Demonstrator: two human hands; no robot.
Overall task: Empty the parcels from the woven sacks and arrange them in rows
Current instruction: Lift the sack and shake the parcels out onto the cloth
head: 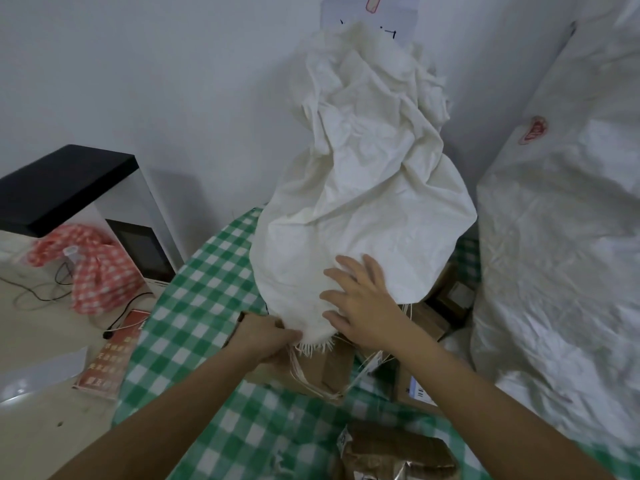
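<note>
Brown parcel (394, 452) at table's (194, 306) near edge; sack (363, 202) upended beyond.
Left hand (266, 341) clamps the sack's frayed mouth; right hand (363, 303), fingers spread, presses its side. Sack's long axis runs away from both hands toward the wall. Boxes (332, 368) show beneath the mouth; what remains inside is hidden. Full sack (561, 237) stands right.

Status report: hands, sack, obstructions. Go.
Left hand grips frayed sack mouth. Right hand open, flat on woven sack. Cardboard parcels spilling beneath. Full sack crowds right.

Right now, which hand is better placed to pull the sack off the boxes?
Probably the left hand: it already grips the frayed rim of the sack. The right hand only rests open on the cloth.
</note>
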